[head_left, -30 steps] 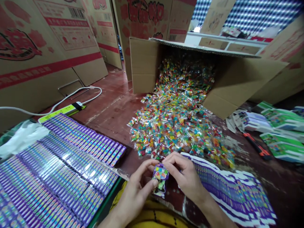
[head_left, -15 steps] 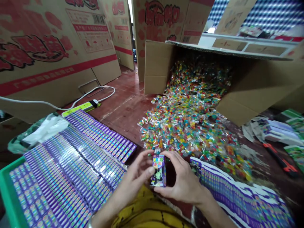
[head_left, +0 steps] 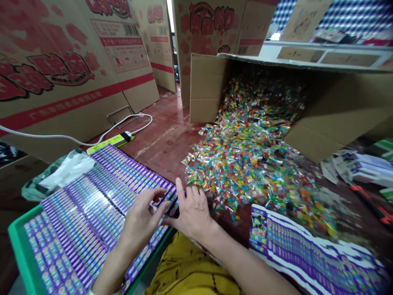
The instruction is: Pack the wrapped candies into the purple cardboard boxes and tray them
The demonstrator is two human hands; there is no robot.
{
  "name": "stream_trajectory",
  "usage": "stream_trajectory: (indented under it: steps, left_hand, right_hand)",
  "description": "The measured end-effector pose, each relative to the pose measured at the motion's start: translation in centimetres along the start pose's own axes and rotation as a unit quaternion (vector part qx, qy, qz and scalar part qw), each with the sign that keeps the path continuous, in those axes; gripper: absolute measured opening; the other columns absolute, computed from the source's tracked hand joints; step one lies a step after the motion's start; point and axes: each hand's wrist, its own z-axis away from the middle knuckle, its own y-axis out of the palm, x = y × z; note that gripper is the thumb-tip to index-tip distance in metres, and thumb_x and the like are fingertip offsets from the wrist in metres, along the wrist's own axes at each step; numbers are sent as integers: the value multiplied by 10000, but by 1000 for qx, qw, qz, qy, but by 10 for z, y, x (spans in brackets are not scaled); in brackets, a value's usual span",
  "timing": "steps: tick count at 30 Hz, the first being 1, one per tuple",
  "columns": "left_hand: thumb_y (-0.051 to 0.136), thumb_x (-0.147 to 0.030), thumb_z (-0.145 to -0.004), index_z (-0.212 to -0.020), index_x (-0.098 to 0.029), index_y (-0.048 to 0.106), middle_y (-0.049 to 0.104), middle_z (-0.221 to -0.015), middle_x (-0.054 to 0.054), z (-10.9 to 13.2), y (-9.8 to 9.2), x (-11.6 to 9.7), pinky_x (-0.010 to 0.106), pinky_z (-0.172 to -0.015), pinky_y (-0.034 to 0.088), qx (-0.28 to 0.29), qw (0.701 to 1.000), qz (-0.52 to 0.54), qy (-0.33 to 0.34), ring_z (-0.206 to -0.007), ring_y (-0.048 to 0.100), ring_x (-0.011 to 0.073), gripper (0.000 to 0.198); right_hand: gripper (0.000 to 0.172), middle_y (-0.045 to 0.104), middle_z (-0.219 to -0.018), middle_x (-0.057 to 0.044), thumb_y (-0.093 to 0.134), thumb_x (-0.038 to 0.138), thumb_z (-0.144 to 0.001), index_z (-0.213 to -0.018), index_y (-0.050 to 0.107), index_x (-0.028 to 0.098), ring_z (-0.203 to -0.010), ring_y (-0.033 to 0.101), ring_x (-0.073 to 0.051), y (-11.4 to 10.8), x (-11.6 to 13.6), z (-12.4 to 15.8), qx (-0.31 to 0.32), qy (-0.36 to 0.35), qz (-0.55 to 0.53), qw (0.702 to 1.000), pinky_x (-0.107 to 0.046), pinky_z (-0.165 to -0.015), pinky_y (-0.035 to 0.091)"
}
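Observation:
My left hand (head_left: 141, 218) and my right hand (head_left: 191, 210) meet at the near right end of the rows of small purple boxes (head_left: 92, 213) in the green tray (head_left: 21, 250). Both pinch a small purple box (head_left: 172, 209) against the end of a row; the box is mostly hidden by the fingers. A heap of small clear packets of coloured candy (head_left: 245, 164) lies just beyond my right hand. A fanned stack of flat purple box blanks (head_left: 307, 254) lies to the right of my right forearm.
A big open carton (head_left: 331, 106) lies on its side, candy packets spilling from it. Tall printed cartons (head_left: 61, 73) stand on the left. A yellow power strip (head_left: 110, 142) with white cable lies on the red floor. An orange-handled cutter (head_left: 368, 203) and green and white packs (head_left: 368, 168) are at right.
Both hands have carried the small purple box from in front of me leftwards and down to the end of the tray's rows. The camera has turned left.

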Motion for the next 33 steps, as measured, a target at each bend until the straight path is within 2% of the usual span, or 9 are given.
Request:
stream_trajectory:
  steps: [5, 9, 12, 14, 15, 21, 24, 29, 33]
  left_hand:
    - [599, -258, -803, -1023, -208, 572, 641, -918, 56, -12, 14, -8, 368, -771, 498, 71, 985, -153, 40, -886, 622, 267, 227]
    - [545, -295, -854, -1041, -201, 524, 629, -944, 76, -15, 18, -9, 371, -773, 485, 92, 976, -194, 39, -921, 613, 285, 210]
    - [511, -362, -891, -1036, -202, 506, 622, -937, 80, -15, 21, -4, 376, -768, 478, 106, 971, -208, 47, -924, 613, 296, 216]
    - [502, -388, -899, -1039, -203, 497, 616, -940, 81, -15, 23, -2, 381, -774, 475, 104, 968, -221, 54, -928, 613, 301, 232]
    - [503, -395, -899, -1045, -204, 495, 615, -947, 82, -16, 24, -1, 384, -779, 474, 105, 967, -227, 58, -932, 612, 303, 241]
    - [590, -488, -858, -1055, -182, 501, 590, -986, 111, -12, 29, -25, 421, -819, 472, 49, 965, -235, 101, -944, 583, 326, 375]
    - [607, -469, -870, -1007, -208, 503, 574, -928, 73, 6, 53, -56, 366, -746, 477, 42, 976, -148, 154, -867, 571, 272, 312]
    - [709, -348, -822, -1004, -226, 505, 592, -1008, 45, 44, 124, -108, 332, -771, 492, 253, 941, -42, 219, -932, 569, 243, 299]
    - [726, -360, -812, -1022, -208, 515, 608, -1066, 59, 50, 155, -124, 361, -797, 512, 313, 928, -68, 189, -989, 582, 265, 334]
  right_hand:
    - [1118, 593, -1073, -169, 707, 562, -694, -1556, 155, 111, -978, 522, -351, 0, 3, -2, 7, 5, -4, 1000, -523, -889, 435]
    - [1133, 578, -1205, -160, 726, 641, -680, -1549, 188, 152, -1072, 514, -342, -33, -11, 20, 6, 11, -42, 999, -505, -941, 437]
    - [683, 609, -1200, -119, 659, 502, -844, -1415, 446, 193, -1079, 535, -294, -70, -48, 52, -30, 52, -42, 997, -444, -967, 433]
    - [269, 656, -1065, -88, 554, 344, -946, -1162, 631, 204, -1016, 571, -259, -92, -83, 78, -56, 97, -13, 994, -401, -929, 444]
    - [190, 666, -994, -74, 517, 294, -966, -1038, 671, 210, -969, 588, -247, -101, -101, 92, -56, 116, 5, 992, -388, -898, 452]
    - [215, 650, -958, -79, 533, 276, -956, -1056, 713, 213, -927, 600, -262, -114, -174, 142, -17, 166, 124, 978, -395, -829, 477]
    - [213, 634, -956, -80, 565, 296, -939, -1058, 726, 224, -932, 587, -265, -103, -179, 142, -18, 172, 143, 975, -386, -810, 489]
    - [169, 627, -960, -75, 588, 279, -927, -982, 740, 227, -925, 584, -258, -96, -175, 137, -35, 177, 133, 975, -376, -804, 502]
    - [165, 626, -985, -70, 643, 310, -899, -1013, 730, 230, -958, 580, -249, -95, -175, 140, -38, 175, 115, 977, -358, -841, 511]
